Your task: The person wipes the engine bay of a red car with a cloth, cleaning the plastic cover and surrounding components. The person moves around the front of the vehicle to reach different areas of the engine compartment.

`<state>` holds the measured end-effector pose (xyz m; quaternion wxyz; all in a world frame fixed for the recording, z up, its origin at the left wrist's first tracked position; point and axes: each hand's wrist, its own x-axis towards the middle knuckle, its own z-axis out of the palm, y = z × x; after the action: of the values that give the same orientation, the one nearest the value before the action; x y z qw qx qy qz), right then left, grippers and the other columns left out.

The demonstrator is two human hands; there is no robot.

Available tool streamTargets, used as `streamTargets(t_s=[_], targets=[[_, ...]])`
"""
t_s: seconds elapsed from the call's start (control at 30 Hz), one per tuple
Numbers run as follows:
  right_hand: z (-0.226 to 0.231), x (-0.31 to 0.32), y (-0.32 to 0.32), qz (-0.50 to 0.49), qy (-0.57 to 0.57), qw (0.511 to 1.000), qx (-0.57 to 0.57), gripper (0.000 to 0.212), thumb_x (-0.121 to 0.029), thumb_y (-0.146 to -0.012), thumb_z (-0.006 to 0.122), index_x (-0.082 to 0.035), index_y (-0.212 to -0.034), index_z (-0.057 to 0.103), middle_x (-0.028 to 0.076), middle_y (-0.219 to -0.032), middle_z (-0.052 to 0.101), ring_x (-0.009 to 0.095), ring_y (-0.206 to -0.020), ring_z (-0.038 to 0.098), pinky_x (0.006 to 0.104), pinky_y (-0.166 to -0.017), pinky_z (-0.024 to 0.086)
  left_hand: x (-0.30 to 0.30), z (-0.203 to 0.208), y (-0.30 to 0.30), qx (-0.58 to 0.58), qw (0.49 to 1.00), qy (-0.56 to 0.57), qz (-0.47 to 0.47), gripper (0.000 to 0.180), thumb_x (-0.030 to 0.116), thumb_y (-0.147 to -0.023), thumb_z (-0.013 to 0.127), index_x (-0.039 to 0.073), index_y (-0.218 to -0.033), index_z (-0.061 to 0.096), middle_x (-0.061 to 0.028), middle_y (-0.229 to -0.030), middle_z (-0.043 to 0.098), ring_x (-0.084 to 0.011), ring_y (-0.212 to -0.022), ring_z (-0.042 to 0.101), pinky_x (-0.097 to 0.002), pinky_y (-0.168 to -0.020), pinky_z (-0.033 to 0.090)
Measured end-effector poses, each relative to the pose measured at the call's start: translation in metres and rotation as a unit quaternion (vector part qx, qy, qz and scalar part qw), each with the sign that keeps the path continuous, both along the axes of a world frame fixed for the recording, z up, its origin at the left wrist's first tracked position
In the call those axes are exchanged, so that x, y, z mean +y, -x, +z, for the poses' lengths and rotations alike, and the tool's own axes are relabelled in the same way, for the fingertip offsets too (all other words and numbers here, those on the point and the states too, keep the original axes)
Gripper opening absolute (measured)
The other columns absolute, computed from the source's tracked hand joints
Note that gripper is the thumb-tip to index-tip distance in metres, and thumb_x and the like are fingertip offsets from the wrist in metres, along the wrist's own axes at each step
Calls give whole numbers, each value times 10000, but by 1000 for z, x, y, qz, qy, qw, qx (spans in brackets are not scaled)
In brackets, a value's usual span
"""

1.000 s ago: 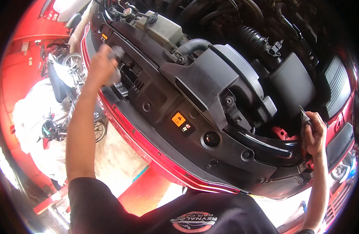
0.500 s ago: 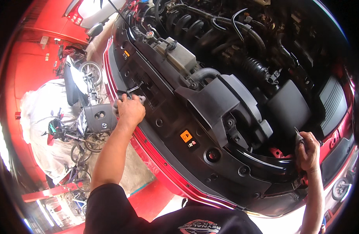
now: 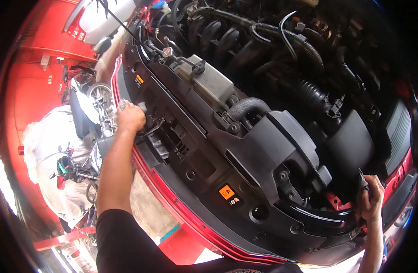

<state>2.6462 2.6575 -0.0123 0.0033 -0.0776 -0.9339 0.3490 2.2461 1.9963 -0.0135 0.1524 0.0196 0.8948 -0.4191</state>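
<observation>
Since the earlier frame our left hand (image 3: 130, 117) had slid up-left along the black front panel (image 3: 204, 159), closing on a small grey part at centre-left. We judged trim removal underway; next needs a firm pull. At lower right, our right hand (image 3: 370, 198) gripped a dark tool. We counted two hands, one orange label (image 3: 226, 192).

A workshop seen from above: red walls (image 3: 34, 86) on the far left, a pale concrete floor (image 3: 147, 214) below, parked motorcycles (image 3: 88, 113) and a white-covered shape (image 3: 50, 145) at left, a red floor strip (image 3: 59, 239) nearby, and bright daylight flooding from the lower left.
</observation>
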Motion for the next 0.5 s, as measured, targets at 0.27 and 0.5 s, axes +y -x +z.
streamTargets(t_s=[0.27,0.5], targets=[[-12,11,-10,-41,-61,993,-88,349,-214,-860,525,44,-1085,596,127,-913,547,251,-852,564,347,-796,443,-84,-28,119,69,996,9,-46,382,174,-955,484,45,-1272,652,-163,-1398,601,-318,-1359,533,-624,-1147,338],[-13,29,-27,-52,-74,986,-142,449,-301,-924,549,56,-1193,590,157,-1074,584,267,-1040,572,373,-960,420,-94,-34,166,108,991,-31,-68,516,98,-940,491,69,-1452,431,-240,-1319,626,-381,-1271,591,-621,-1132,352]])
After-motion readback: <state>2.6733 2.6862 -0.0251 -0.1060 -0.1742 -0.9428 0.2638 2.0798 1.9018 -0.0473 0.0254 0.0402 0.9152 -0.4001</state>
